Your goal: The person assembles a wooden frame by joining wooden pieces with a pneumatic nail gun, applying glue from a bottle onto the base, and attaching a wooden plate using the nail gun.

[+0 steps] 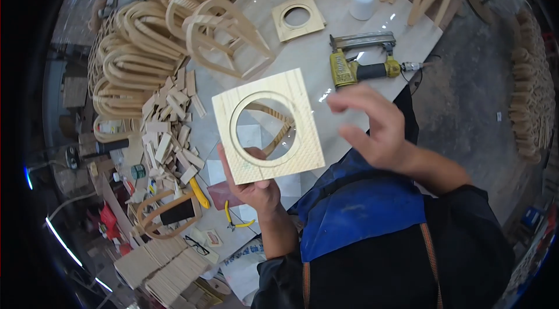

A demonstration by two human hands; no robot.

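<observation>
My left hand (260, 193) grips the lower edge of a square pale wooden panel (308, 128) with a large round hole. The panel is tilted above the table and faces me. Through its hole a wooden strip (278, 112) with a striped edge shows; whether it is joined to the panel I cannot tell. To the right, my right hand (378, 128) hovers apart from the panel, thumb and fingers curved and spread, holding nothing. Beyond it lies a yellow-green nail gun (364, 67) with a black grip. A second panel with a round hole (285, 33) rests farther back on the table.
Bent wooden frames (134, 53) crowd the left and far edges of the table (256, 6). A white glue bottle (362, 5) with a red nozzle stands at the back. Small wood blocks (166, 105) are heaped left, near yellow-handled pliers (233, 221) and glasses (197, 245).
</observation>
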